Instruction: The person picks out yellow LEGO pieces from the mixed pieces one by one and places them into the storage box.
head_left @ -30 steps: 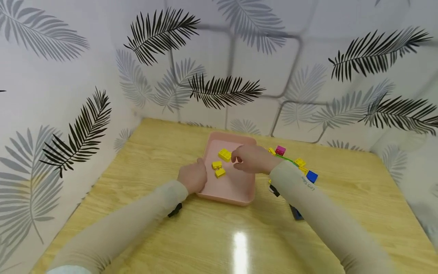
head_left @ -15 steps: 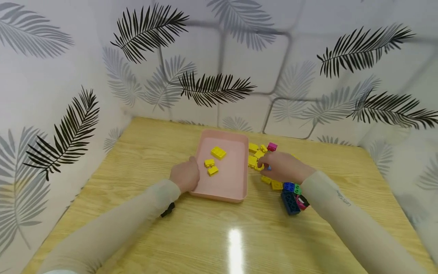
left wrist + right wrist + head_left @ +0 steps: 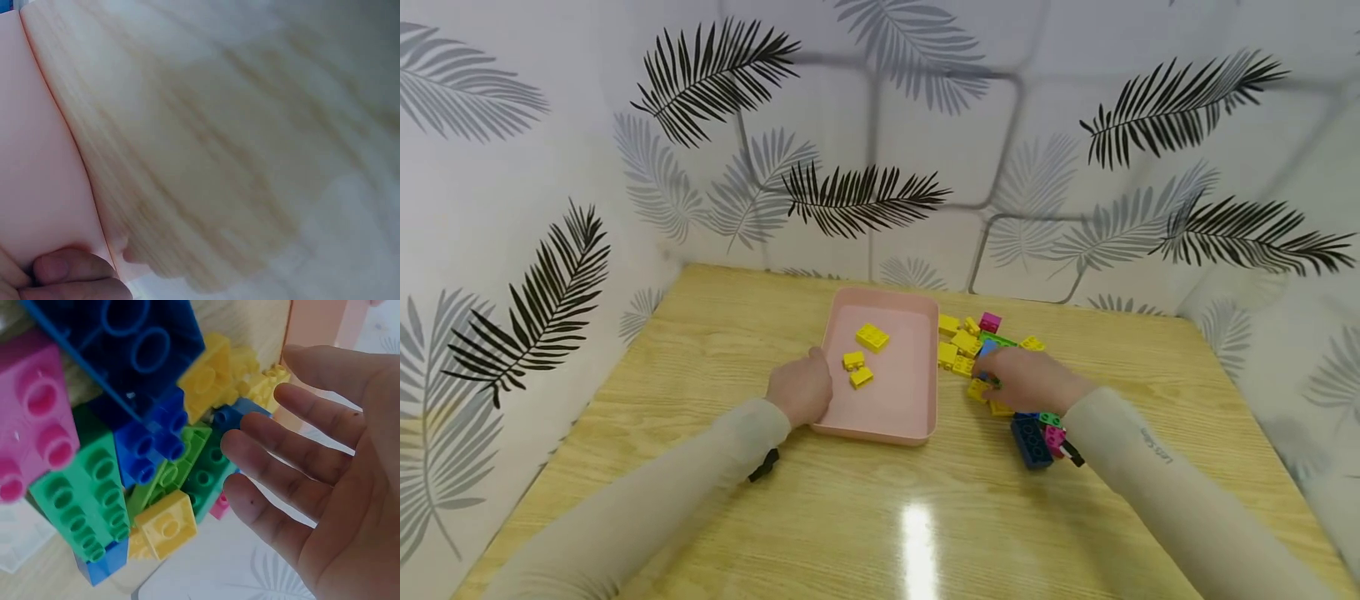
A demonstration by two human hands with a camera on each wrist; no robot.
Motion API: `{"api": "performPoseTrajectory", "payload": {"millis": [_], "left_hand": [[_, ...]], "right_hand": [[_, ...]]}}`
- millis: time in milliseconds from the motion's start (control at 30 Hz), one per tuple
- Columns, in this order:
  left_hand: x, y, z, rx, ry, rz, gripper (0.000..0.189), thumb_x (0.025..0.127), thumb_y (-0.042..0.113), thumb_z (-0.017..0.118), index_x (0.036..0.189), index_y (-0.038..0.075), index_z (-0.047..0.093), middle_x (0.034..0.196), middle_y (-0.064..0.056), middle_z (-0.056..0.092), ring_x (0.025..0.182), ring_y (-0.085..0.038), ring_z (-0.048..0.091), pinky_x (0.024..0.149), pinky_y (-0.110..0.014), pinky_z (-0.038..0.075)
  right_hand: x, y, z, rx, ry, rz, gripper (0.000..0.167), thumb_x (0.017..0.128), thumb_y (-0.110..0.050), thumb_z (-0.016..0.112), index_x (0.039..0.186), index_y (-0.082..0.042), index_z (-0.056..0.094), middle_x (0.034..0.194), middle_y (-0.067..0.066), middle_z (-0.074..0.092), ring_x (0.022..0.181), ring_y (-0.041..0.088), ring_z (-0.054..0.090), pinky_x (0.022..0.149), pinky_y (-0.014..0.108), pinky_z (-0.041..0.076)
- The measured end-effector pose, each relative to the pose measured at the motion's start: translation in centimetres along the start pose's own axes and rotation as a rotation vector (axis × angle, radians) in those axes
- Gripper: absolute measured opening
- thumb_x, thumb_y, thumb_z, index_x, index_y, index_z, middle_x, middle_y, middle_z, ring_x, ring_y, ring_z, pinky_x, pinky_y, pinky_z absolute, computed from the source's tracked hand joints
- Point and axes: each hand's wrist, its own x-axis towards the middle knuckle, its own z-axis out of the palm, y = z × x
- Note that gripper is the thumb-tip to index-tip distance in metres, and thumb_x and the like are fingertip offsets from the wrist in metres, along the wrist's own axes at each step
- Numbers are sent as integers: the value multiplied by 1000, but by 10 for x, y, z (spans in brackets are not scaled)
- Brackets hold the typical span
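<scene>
My left hand [image 3: 801,388] grips the left side of a shallow pink tray [image 3: 898,404]; its curled fingers [image 3: 72,265] show against the tray wall in the left wrist view. Inside the tray lie a larger yellow toy brick [image 3: 872,337] and two small ones [image 3: 861,377]. To the right of the tray, my right hand [image 3: 1030,379] reaches over a pile of toy bricks. In the right wrist view its fingers are spread and fairly straight, with nothing between them, close to a green brick [image 3: 203,478] and yellow bricks [image 3: 209,375].
Several yellow bricks [image 3: 948,354] crowd the tray's right wall. A magenta brick [image 3: 990,322] lies at the pile's far end, a big dark blue brick [image 3: 1032,442] at its near end. A leaf-patterned wall covering [image 3: 925,150] rises behind the wooden table [image 3: 820,525].
My right hand has moved right, from over the tray to the brick pile, and lowered among the bricks. The left hand keeps its grip on the tray. The head view has shifted slightly.
</scene>
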Motion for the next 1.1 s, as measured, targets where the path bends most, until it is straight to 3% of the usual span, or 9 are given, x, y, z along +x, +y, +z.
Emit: {"api": "performPoseTrajectory", "payload": {"millis": [200, 400, 567, 800, 1100], "left_hand": [[-1, -1, -1, -15, -7, -16, 52, 104, 20, 45, 144, -12, 38, 72, -8, 60, 59, -18, 59, 51, -34, 50], [0, -2, -2, -14, -14, -22, 53, 105, 21, 44, 146, -12, 36, 73, -8, 60, 60, -18, 59, 52, -35, 51], [3, -3, -2, -4, -4, -21, 52, 104, 21, 45, 145, -12, 37, 71, -8, 60, 59, -17, 59, 52, -35, 51], [5, -2, -2, 10, 4, -15, 54, 104, 21, 47, 145, -12, 36, 72, -8, 60, 59, -17, 59, 56, -37, 53], [3, -2, 0, 3, -13, -11, 56, 104, 22, 47, 148, -11, 34, 71, -7, 60, 59, -17, 58, 54, -35, 52]], "right_hand": [[6, -3, 5, -68, -2, -5, 38, 93, -28, 73, 128, -15, 67, 119, 5, 70, 108, 24, 66, 96, 49, 52], [12, -7, 5, -117, 2, 1, 38, 92, -27, 74, 127, -14, 68, 112, 4, 72, 94, 19, 66, 93, 47, 54], [14, -9, 5, -169, 6, 5, 36, 92, -29, 75, 125, -16, 69, 100, 1, 72, 79, 15, 59, 85, 43, 56], [17, -9, 8, -210, 41, -13, 30, 91, -24, 75, 119, -15, 70, 90, 0, 69, 70, 16, 56, 73, 38, 56], [17, -15, 3, -146, 39, -6, 31, 89, -23, 76, 118, -15, 70, 102, 1, 72, 78, 15, 59, 76, 40, 57]]}}
